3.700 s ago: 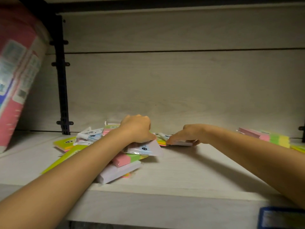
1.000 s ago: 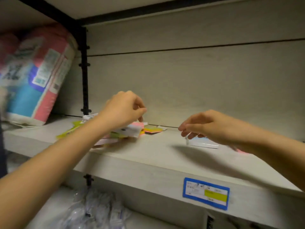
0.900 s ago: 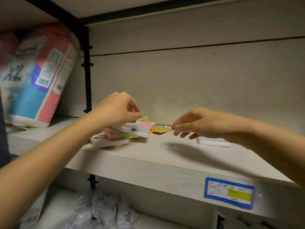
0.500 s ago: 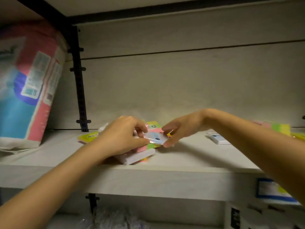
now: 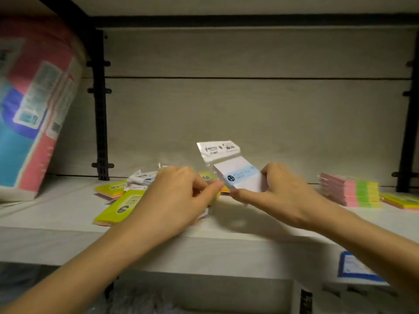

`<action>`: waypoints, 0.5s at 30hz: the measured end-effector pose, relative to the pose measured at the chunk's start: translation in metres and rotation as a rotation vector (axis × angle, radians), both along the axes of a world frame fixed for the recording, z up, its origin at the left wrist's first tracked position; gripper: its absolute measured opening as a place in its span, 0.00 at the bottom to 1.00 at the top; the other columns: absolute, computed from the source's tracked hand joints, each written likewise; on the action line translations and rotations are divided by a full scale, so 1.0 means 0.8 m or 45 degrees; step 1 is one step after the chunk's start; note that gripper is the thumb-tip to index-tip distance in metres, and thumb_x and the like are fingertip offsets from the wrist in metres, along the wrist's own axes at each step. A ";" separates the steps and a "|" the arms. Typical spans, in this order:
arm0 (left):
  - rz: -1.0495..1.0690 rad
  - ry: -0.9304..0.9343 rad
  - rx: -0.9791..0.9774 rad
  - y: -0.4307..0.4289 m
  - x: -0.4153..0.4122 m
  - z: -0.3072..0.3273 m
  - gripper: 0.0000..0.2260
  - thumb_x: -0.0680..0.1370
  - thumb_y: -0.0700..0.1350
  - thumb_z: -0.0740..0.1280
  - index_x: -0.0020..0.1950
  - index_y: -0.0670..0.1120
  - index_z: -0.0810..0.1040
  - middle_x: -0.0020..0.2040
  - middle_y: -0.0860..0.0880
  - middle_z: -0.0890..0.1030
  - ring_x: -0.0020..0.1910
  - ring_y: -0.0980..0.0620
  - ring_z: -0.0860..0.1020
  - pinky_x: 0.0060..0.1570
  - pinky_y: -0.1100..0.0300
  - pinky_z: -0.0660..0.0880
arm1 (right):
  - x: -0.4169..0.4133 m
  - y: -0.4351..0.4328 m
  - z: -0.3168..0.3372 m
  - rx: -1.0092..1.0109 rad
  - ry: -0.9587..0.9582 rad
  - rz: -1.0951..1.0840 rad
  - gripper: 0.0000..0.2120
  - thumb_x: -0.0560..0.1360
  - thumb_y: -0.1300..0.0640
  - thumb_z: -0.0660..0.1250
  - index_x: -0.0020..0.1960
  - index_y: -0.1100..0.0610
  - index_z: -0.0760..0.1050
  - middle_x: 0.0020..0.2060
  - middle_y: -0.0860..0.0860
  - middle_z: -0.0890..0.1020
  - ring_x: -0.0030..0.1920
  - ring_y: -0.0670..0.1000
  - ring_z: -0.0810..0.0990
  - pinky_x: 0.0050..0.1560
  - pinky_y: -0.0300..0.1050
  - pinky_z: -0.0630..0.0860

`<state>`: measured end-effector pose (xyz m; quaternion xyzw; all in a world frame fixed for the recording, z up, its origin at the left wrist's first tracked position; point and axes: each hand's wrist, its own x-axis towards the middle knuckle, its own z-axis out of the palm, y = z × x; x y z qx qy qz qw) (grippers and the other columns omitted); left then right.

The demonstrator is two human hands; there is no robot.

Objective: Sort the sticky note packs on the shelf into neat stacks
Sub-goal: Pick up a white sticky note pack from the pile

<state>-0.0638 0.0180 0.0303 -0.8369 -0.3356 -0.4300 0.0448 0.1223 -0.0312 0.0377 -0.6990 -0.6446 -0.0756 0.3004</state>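
Fingers of right hand: thumb below and fingers behind a white sticky note pack, pinching it tilted up above the shelf.
Fingers of left hand: curled, tips just beside the pack's lower left corner; whether they grip anything cannot be told.
Under and left of left fingers: loose pile of lime, yellow and white packs.
Well right of right fingers: neat stack, pink, green and yellow.
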 end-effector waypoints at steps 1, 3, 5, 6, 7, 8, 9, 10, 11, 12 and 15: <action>-0.072 -0.012 -0.093 -0.002 0.007 -0.001 0.18 0.76 0.57 0.62 0.31 0.52 0.81 0.26 0.48 0.79 0.26 0.55 0.73 0.29 0.69 0.66 | -0.003 -0.004 -0.003 0.065 0.049 0.007 0.37 0.52 0.22 0.57 0.46 0.51 0.65 0.40 0.44 0.70 0.36 0.45 0.69 0.30 0.40 0.63; -0.209 -0.144 -0.340 0.000 0.020 0.000 0.15 0.76 0.54 0.63 0.35 0.49 0.83 0.30 0.48 0.83 0.28 0.55 0.78 0.35 0.63 0.73 | -0.008 -0.008 -0.009 0.125 0.153 0.041 0.41 0.49 0.20 0.57 0.47 0.52 0.66 0.42 0.44 0.70 0.39 0.46 0.72 0.33 0.41 0.66; -0.345 -0.363 -0.632 0.005 0.029 0.001 0.14 0.76 0.50 0.65 0.34 0.45 0.82 0.30 0.44 0.82 0.28 0.48 0.75 0.34 0.56 0.72 | -0.006 -0.008 -0.012 0.115 0.295 0.098 0.37 0.54 0.25 0.64 0.49 0.52 0.67 0.45 0.46 0.73 0.42 0.45 0.75 0.36 0.42 0.70; -0.388 -0.422 -0.705 0.006 0.031 0.002 0.14 0.76 0.48 0.66 0.34 0.43 0.81 0.30 0.44 0.81 0.26 0.49 0.73 0.32 0.58 0.71 | -0.003 -0.009 -0.011 0.097 0.359 0.130 0.32 0.58 0.29 0.67 0.50 0.51 0.68 0.46 0.47 0.76 0.42 0.45 0.77 0.38 0.42 0.72; -0.426 -0.456 -0.726 0.008 0.032 0.002 0.13 0.77 0.46 0.65 0.37 0.40 0.82 0.30 0.44 0.81 0.24 0.52 0.72 0.31 0.61 0.69 | 0.002 -0.010 -0.011 0.081 0.402 0.158 0.26 0.62 0.34 0.69 0.50 0.51 0.69 0.48 0.48 0.78 0.42 0.45 0.78 0.40 0.42 0.75; -0.471 -0.498 -0.735 0.009 0.034 0.002 0.12 0.77 0.43 0.65 0.40 0.38 0.82 0.29 0.45 0.81 0.23 0.56 0.72 0.30 0.64 0.69 | 0.008 -0.012 -0.012 0.074 0.423 0.176 0.21 0.66 0.38 0.69 0.50 0.51 0.68 0.50 0.48 0.78 0.43 0.46 0.79 0.43 0.44 0.77; -0.522 -0.554 -0.767 0.009 0.038 0.002 0.10 0.77 0.42 0.65 0.43 0.36 0.82 0.29 0.46 0.80 0.23 0.58 0.72 0.28 0.66 0.70 | 0.015 -0.014 -0.013 0.079 0.431 0.181 0.18 0.69 0.42 0.68 0.51 0.50 0.68 0.52 0.48 0.78 0.45 0.47 0.79 0.48 0.48 0.79; -0.557 -0.600 -0.792 0.008 0.042 0.003 0.09 0.77 0.41 0.65 0.44 0.36 0.81 0.27 0.48 0.80 0.22 0.59 0.73 0.27 0.69 0.71 | 0.022 -0.016 -0.013 0.094 0.441 0.182 0.15 0.70 0.45 0.68 0.52 0.50 0.69 0.53 0.47 0.78 0.46 0.47 0.80 0.51 0.50 0.79; -0.576 -0.638 -0.791 0.007 0.046 0.004 0.07 0.77 0.40 0.65 0.44 0.39 0.81 0.26 0.50 0.80 0.21 0.60 0.73 0.24 0.71 0.70 | 0.029 -0.018 -0.014 0.118 0.465 0.191 0.13 0.71 0.48 0.69 0.52 0.50 0.70 0.53 0.46 0.78 0.47 0.47 0.81 0.52 0.52 0.79; -0.586 -0.666 -0.772 0.007 0.051 0.006 0.03 0.76 0.40 0.66 0.45 0.42 0.79 0.24 0.52 0.80 0.21 0.61 0.74 0.22 0.73 0.69 | 0.035 -0.020 -0.014 0.146 0.506 0.208 0.13 0.71 0.50 0.69 0.53 0.50 0.71 0.52 0.46 0.79 0.47 0.47 0.81 0.53 0.53 0.79; -0.578 -0.789 -0.759 0.008 0.072 0.010 0.05 0.75 0.41 0.68 0.47 0.47 0.73 0.29 0.48 0.82 0.25 0.54 0.77 0.27 0.67 0.76 | 0.056 -0.029 -0.010 0.246 0.617 0.238 0.16 0.69 0.52 0.72 0.55 0.50 0.73 0.48 0.46 0.80 0.46 0.49 0.82 0.52 0.53 0.80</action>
